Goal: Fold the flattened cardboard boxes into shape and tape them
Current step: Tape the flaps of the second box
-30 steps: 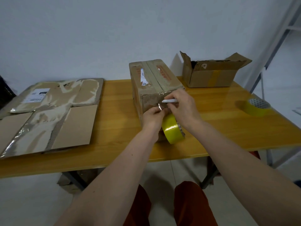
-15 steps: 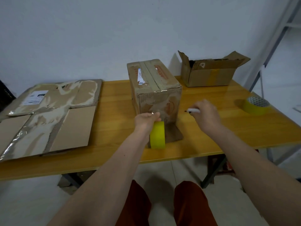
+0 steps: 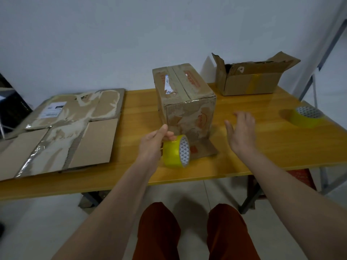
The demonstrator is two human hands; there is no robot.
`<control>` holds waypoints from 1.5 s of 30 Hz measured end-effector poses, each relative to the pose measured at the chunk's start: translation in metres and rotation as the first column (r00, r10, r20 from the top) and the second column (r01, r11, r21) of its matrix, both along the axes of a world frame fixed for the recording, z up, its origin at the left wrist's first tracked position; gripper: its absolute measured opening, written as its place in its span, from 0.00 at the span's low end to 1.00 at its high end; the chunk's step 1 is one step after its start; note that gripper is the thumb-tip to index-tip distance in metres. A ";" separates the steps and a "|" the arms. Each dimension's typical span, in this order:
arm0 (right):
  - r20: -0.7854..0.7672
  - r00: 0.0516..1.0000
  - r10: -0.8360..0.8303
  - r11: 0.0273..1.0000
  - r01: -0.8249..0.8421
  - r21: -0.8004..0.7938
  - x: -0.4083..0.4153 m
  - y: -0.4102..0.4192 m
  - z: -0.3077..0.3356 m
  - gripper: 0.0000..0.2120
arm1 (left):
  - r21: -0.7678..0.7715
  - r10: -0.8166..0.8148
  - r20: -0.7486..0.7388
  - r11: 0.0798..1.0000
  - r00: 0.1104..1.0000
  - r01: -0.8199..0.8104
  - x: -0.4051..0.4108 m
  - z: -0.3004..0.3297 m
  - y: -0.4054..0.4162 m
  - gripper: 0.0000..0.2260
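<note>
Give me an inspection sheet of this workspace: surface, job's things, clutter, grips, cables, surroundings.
Surface: wooden table, glossy top.
Job's things: taped box upright at centre, one flap splayed on the table; open box at the back right, flaps up; flattened cardboard on the left; tape roll on edge at the front; second tape roll lying flat at the right.
Clutter: nothing seen.
Grips: left hand holds the front tape roll; right hand open above the table, empty.
Cables: nothing seen.
Surroundings: white wall; metal frame at right; dark object at the left edge, unclear.
</note>
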State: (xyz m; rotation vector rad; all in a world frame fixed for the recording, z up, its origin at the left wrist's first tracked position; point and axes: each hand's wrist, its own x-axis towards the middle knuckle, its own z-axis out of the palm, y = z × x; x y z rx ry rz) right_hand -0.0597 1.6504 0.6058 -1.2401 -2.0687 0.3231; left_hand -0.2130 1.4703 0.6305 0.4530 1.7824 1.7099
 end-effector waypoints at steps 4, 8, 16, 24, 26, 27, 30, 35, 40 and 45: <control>0.073 0.959 0.273 0.888 -0.280 0.364 -0.036 -0.017 0.047 0.16 | -0.023 0.277 -0.127 0.959 0.952 -0.282 -0.002 0.014 -0.018 0.18; 0.333 0.880 0.340 0.887 -0.418 0.198 -0.065 -0.014 0.069 0.20 | -0.022 0.437 -0.255 0.889 0.863 -0.457 -0.021 0.015 -0.026 0.16; 0.311 0.847 0.431 0.888 -0.460 0.023 -0.065 0.001 0.074 0.21 | -0.121 0.304 -0.357 0.922 0.883 -0.367 -0.052 0.025 0.012 0.28; 0.213 0.843 0.495 0.860 -0.510 0.018 -0.057 0.013 0.071 0.27 | -0.185 0.151 -0.291 0.960 0.945 -0.210 -0.059 0.050 0.088 0.40; 0.179 0.839 0.514 0.854 -0.520 -0.016 -0.058 0.017 0.077 0.27 | -0.208 0.133 -0.245 0.960 0.960 -0.186 -0.062 0.047 0.098 0.40; 0.190 0.834 0.519 0.851 -0.524 -0.023 -0.059 0.020 0.082 0.26 | -0.211 0.130 -0.200 0.962 0.971 -0.172 -0.065 0.044 0.101 0.40; 0.270 0.801 0.535 0.837 -0.547 -0.035 -0.068 0.027 0.091 0.24 | -0.208 0.113 -0.110 0.969 0.988 -0.134 -0.072 0.038 0.104 0.41; 0.233 0.736 0.636 0.770 -0.628 -0.117 -0.069 0.042 0.087 0.20 | -0.217 0.088 -0.140 0.969 0.986 -0.118 -0.083 0.038 0.100 0.44; 0.208 0.813 0.544 0.839 -0.536 -0.098 -0.073 0.032 0.082 0.30 | -0.148 0.056 -0.083 0.987 0.995 -0.068 -0.078 0.040 0.104 0.40; 0.077 0.884 0.461 0.887 -0.459 -0.045 -0.078 0.016 0.069 0.33 | -0.128 0.060 -0.015 0.990 0.998 -0.061 -0.075 0.042 0.097 0.42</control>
